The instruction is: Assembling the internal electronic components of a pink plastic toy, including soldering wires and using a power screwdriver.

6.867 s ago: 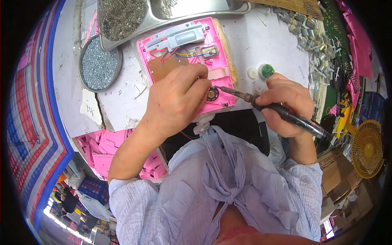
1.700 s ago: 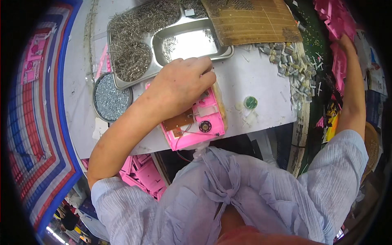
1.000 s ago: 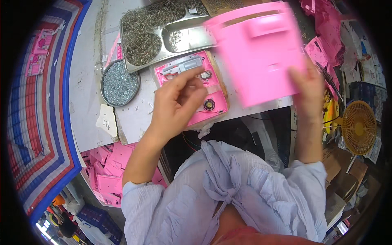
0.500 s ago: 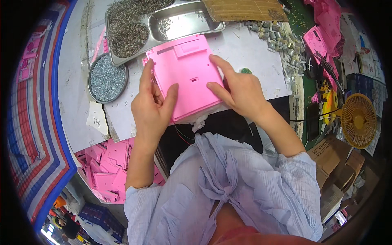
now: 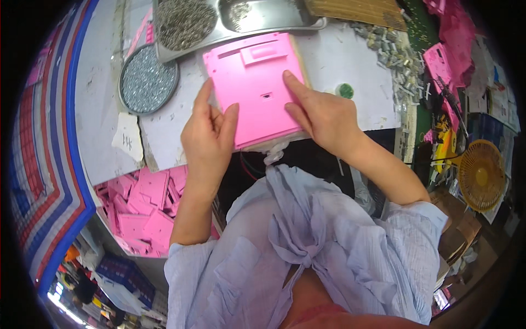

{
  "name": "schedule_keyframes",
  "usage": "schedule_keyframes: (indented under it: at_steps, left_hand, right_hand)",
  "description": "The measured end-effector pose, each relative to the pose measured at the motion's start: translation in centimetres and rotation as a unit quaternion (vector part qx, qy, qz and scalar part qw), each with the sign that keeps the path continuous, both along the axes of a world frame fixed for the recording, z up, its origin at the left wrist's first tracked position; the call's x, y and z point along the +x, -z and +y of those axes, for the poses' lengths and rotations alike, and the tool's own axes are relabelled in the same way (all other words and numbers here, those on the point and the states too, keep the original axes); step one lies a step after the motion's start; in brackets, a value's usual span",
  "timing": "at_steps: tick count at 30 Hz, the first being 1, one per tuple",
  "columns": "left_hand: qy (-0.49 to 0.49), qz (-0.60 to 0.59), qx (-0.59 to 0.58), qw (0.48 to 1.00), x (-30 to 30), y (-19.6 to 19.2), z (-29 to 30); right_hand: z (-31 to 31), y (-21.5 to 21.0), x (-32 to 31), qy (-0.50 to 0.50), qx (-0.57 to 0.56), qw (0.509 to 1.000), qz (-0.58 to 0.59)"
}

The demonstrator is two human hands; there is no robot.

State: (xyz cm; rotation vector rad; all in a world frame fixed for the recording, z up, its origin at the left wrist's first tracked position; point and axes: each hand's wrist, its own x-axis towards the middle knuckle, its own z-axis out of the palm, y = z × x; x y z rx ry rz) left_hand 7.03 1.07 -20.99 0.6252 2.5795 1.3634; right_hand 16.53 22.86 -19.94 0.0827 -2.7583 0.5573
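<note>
A pink plastic housing panel (image 5: 253,112) lies face up in front of me, with a raised rectangular part near its far edge and a small slot in its middle. My left hand (image 5: 207,134) is closed at its left edge, thumb against the panel and fingers along the side. From the right, my right hand (image 5: 331,118) holds the opposite edge, thumb and forefinger over the top face. A pale pad (image 5: 302,68) shows under the panel's right side. What the lower fingers touch is hidden.
Behind the panel stands a metal tray (image 5: 263,19) of small metal parts. A round dish (image 5: 149,79) of small silvery pieces sits at the left. Small metal cylinders (image 5: 392,57) are heaped at the right. Pink parts (image 5: 145,211) fill a container below left; a yellow fan (image 5: 482,174) stands at right.
The panel has settled flatter and squarer, its far edge no longer slanting as much. Both hands have stayed at its sides. The whole view has shifted slightly.
</note>
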Motion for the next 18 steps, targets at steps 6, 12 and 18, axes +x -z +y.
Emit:
schedule_keyframes:
  at_steps: [6, 12, 18]
  left_hand:
    - [0.012, 0.014, -0.013, 1.0, -0.3, 0.1, 0.0]
    - [0.012, -0.106, 0.089, 0.99, -6.9, -0.3, -4.2]
    - [-0.048, 0.17, -0.322, 0.93, -13.3, -0.6, -7.6]
  right_hand:
    - [-0.2, -0.2, -0.3, -0.021, 0.053, 0.998, -0.029]
    - [0.1, -2.3, -0.6, -0.023, 0.136, 0.983, -0.123]
    - [0.8, -7.8, -5.1, -0.156, 0.239, 0.939, -0.194]
